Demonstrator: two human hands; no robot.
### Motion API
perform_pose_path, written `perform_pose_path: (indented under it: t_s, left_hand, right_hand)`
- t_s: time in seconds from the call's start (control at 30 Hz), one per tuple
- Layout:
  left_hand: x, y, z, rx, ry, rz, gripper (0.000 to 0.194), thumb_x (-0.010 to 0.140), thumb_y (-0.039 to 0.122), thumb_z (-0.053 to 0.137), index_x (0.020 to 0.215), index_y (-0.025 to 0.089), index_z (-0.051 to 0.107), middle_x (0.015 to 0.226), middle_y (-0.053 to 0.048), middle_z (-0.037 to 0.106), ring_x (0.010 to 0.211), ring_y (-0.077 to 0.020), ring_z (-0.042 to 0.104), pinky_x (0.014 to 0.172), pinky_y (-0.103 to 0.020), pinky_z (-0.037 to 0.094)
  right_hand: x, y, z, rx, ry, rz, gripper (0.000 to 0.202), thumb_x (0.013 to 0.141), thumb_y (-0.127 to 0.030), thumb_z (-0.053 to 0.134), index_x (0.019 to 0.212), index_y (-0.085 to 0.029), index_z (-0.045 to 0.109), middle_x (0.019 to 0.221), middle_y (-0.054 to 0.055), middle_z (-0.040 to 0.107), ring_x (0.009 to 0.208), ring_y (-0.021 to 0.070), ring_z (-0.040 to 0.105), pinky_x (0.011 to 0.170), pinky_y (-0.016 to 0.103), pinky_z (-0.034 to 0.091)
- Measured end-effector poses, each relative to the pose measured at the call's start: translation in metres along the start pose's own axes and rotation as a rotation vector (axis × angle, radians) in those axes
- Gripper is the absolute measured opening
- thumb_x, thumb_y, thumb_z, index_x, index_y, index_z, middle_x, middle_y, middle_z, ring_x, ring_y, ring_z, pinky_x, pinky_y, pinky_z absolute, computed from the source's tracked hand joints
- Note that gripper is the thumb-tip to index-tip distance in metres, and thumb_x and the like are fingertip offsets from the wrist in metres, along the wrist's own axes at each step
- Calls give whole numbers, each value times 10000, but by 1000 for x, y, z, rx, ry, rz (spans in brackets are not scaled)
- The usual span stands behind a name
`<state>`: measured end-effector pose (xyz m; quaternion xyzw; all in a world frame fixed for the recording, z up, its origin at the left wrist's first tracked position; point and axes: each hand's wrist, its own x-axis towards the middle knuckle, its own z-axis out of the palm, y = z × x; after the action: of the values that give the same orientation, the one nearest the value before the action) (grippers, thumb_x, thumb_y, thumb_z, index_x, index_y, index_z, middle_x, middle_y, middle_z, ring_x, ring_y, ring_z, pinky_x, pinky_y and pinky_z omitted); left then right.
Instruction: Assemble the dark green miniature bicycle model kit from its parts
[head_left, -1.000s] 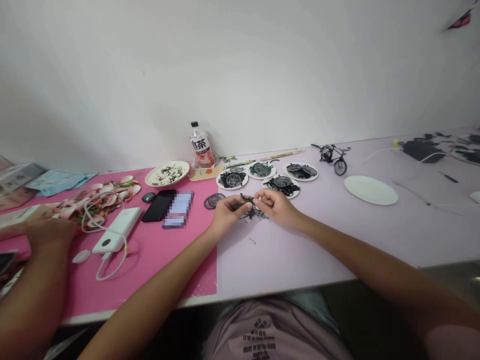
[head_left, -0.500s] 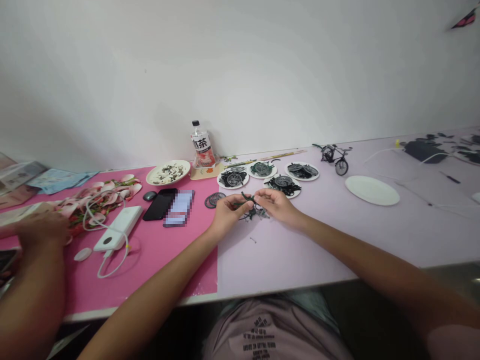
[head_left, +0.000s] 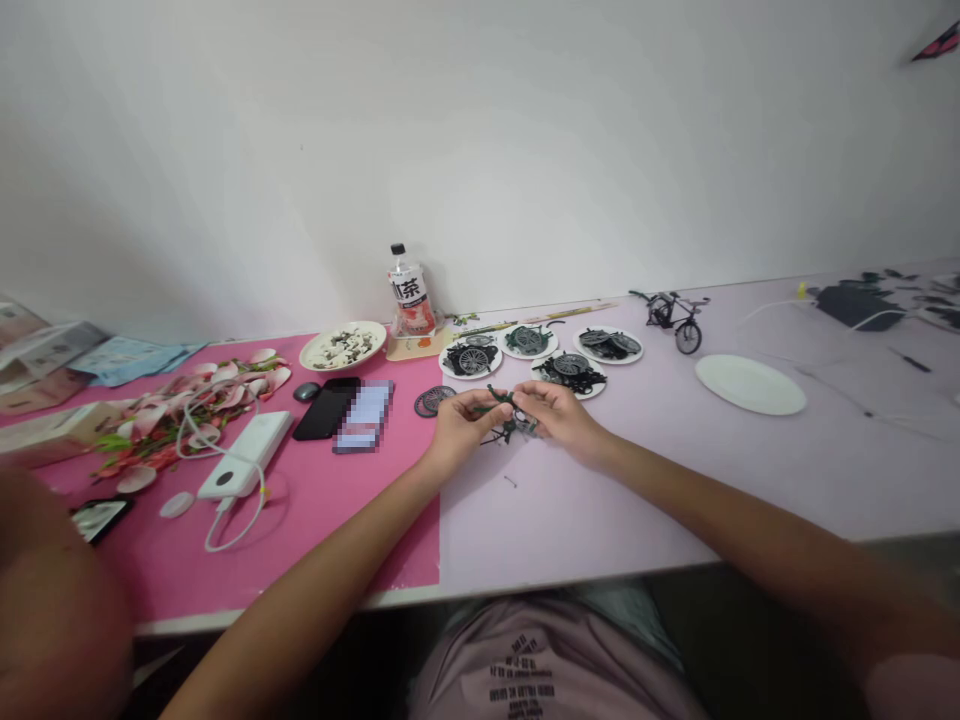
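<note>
My left hand (head_left: 463, 425) pinches a dark green plastic piece (head_left: 493, 392), apparently a model bicycle part, between thumb and fingers. Pressed close against it from the other side, my right hand (head_left: 561, 417) is closed on the same part; its fingertips partly hide it. Under both hands lie more small grey and green parts (head_left: 504, 432), mostly covered. A tiny thin pin-like piece (head_left: 511, 482) rests on the table in front. Left of my left hand are black spoked toy wheels (head_left: 433, 401). Just behind the hands, white plates hold black parts (head_left: 574, 375) and wheels (head_left: 473, 358).
An assembled model bicycle (head_left: 675, 318) stands at the back right, near a white oval plate (head_left: 750, 385). Leftward are two phones (head_left: 328, 410), a power bank (head_left: 246, 455) with cable, petals (head_left: 206, 400) and a bottle (head_left: 411, 295). Another person's arm (head_left: 52, 600) enters at left.
The other person's arm at the left has drawn back toward the near edge, uncovering petals and a phone. My hands stay together on the part; the view has shifted slightly.
</note>
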<state>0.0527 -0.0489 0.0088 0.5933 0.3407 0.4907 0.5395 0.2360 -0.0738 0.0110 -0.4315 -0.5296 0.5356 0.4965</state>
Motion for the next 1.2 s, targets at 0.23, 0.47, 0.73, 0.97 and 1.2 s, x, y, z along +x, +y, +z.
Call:
perform_pose_path:
  t_s: [0.23, 0.47, 0.73, 0.97, 1.2]
  left_hand:
    - [-2, 4, 3, -25, 23, -15, 396, 627, 423, 934, 800, 125, 739, 969, -97, 778, 752, -157, 697, 697, -270, 564]
    - [-1, 3, 3, -34, 22, -29, 417, 627, 431, 934, 859, 127, 769, 961, -98, 785, 732, -164, 705, 705, -288, 580]
    - [-2, 4, 1, -14, 19, -36, 455, 633, 438, 934, 930, 126, 788, 928, -92, 786, 734, -169, 700, 707, -292, 571]
    - [-1, 3, 1, -1, 12, -30, 460, 635, 453, 931, 930, 129, 792, 901, -86, 787, 713, -161, 692, 683, -281, 557]
    - [0, -2, -2, -4, 22, -48, 472, 624, 459, 938, 939, 136, 800, 892, -85, 788, 701, -158, 687, 661, -272, 553]
  right_hand:
    - [-1, -1, -1, -61, 19, -52, 515, 781, -631, 759, 1012, -181, 666, 632, -68, 472, 478, 60, 327, 444, 224, 242]
    - [1, 6, -3, -216, 53, -231, 464, 849, -611, 697, 1015, -178, 696, 717, -8, 559, 607, 116, 467, 531, 248, 348]
    - [1, 7, -3, -266, 77, -243, 508, 846, -650, 680, 1020, -173, 681, 654, -37, 469, 577, 113, 418, 512, 242, 328]
    - [0, 7, -3, -229, 52, -206, 498, 838, -634, 692, 1032, -177, 665, 661, -47, 459, 566, 110, 411, 516, 245, 320]
    - [2, 4, -8, -274, 54, -244, 454, 808, -594, 737, 960, -167, 714, 600, -88, 281, 526, 85, 258, 496, 246, 237]
